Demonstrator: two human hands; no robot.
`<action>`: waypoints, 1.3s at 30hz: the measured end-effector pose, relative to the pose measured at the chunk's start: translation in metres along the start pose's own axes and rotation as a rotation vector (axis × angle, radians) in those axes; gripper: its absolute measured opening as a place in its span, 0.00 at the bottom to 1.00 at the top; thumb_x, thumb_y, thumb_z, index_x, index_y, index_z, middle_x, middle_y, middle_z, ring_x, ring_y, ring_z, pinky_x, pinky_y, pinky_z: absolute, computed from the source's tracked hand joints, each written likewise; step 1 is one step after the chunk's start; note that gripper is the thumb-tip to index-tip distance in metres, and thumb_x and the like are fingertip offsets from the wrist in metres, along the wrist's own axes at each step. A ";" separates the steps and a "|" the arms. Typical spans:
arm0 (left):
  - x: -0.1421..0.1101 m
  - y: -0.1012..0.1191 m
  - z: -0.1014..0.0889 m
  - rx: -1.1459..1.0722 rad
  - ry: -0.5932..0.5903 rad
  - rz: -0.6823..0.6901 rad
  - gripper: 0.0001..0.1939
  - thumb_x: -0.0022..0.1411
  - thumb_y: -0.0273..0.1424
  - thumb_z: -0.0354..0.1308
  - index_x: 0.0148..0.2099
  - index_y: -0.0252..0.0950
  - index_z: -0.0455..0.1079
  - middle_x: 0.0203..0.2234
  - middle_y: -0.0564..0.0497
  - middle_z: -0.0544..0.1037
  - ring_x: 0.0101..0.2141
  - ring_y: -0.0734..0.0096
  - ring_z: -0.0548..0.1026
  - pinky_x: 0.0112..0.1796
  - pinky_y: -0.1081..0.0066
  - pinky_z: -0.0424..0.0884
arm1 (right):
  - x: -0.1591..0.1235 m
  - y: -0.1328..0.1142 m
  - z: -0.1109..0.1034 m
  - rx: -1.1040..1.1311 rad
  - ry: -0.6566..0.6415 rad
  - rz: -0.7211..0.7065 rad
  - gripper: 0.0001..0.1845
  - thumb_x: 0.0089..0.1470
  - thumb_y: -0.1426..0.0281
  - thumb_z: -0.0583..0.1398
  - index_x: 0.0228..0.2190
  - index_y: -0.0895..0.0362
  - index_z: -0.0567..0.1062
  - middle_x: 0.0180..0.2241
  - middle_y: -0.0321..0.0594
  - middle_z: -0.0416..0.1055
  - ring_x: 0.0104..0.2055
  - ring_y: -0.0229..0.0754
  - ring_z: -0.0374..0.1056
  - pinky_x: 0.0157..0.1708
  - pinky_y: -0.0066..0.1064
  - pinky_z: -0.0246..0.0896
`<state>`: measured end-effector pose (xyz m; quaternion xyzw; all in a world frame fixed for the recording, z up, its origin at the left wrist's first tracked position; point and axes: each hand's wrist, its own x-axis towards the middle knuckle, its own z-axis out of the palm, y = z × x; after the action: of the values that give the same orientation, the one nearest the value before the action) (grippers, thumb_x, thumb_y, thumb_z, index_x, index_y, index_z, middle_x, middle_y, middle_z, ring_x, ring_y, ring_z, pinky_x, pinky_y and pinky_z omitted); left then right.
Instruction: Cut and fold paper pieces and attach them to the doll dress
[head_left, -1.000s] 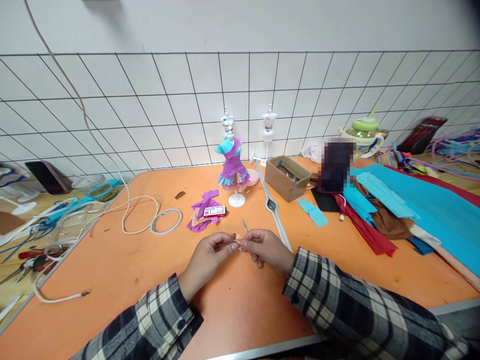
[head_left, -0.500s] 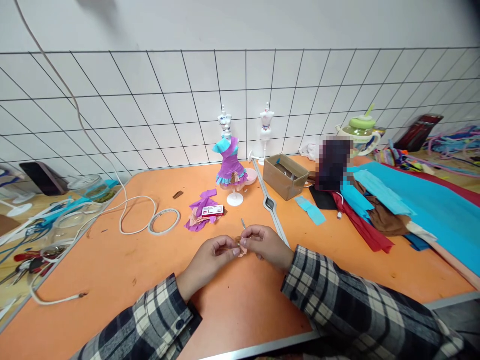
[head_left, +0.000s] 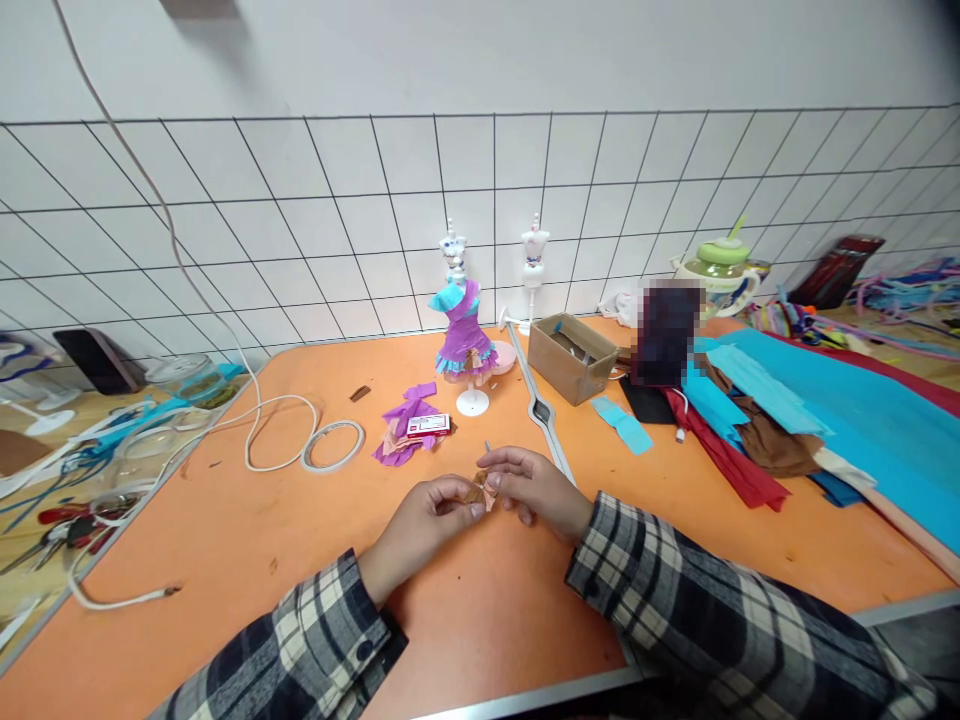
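Note:
Low over the front middle of the table, my left hand (head_left: 424, 522) pinches a small gathered piece of brown and pink crepe paper (head_left: 491, 495) between thumb and fingers. The thumb and fingertips of my right hand (head_left: 538, 492) are closed on its right side. My fingers partly cover the piece. Beyond my hands, a mini dress form (head_left: 453, 256) wears a purple dress (head_left: 461, 325) with a blue shoulder and ruffled hem. Left of its base lie purple and peach crepe scraps (head_left: 397, 445), with a small red and white box (head_left: 429, 426) on top.
A roll of tape (head_left: 334, 464) and a white cable (head_left: 289, 400) lie to the left. Behind stand another dress form (head_left: 535, 250) and a cardboard box (head_left: 570, 375). A grey metal strip (head_left: 541, 412) crosses the table. Crepe sheets (head_left: 780, 455) and a lidded jug (head_left: 720, 270) are right.
More of the brown and pink crepe piece shows between my fingertips. My right fingers have shifted and loosened slightly. The camera view has tilted up a little.

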<state>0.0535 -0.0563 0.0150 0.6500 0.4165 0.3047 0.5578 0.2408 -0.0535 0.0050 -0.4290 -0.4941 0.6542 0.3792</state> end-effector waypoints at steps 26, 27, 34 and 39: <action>0.012 -0.018 -0.013 0.334 0.337 0.101 0.12 0.59 0.40 0.57 0.38 0.37 0.75 0.35 0.45 0.80 0.38 0.60 0.77 0.40 0.63 0.71 | 0.031 -0.033 -0.021 0.066 0.159 -0.268 0.21 0.41 0.60 0.70 0.36 0.56 0.74 0.27 0.36 0.74 0.29 0.37 0.71 0.28 0.27 0.63; 0.020 -0.016 -0.018 0.432 0.419 0.138 0.12 0.59 0.39 0.56 0.38 0.37 0.75 0.35 0.45 0.80 0.38 0.59 0.76 0.41 0.62 0.70 | 0.037 -0.046 -0.029 0.021 0.146 -0.310 0.20 0.41 0.61 0.70 0.35 0.56 0.74 0.26 0.35 0.74 0.30 0.39 0.72 0.32 0.30 0.64; 0.106 0.001 -0.043 0.854 0.702 0.028 0.18 0.54 0.42 0.62 0.42 0.35 0.72 0.40 0.42 0.79 0.42 0.53 0.74 0.41 0.62 0.66 | 0.096 -0.101 -0.067 -0.265 0.130 -0.521 0.11 0.42 0.63 0.68 0.26 0.57 0.76 0.28 0.38 0.74 0.32 0.40 0.69 0.36 0.34 0.64; 0.145 -0.003 -0.050 0.853 0.677 -0.058 0.16 0.53 0.43 0.61 0.33 0.34 0.75 0.26 0.42 0.80 0.32 0.53 0.77 0.30 0.67 0.59 | 0.119 -0.094 -0.072 -0.223 0.097 -0.490 0.09 0.43 0.65 0.67 0.25 0.57 0.76 0.29 0.38 0.74 0.33 0.40 0.68 0.36 0.33 0.63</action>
<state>0.0778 0.0952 0.0113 0.6723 0.6775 0.2853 0.0873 0.2738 0.0998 0.0635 -0.3667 -0.6333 0.4631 0.5000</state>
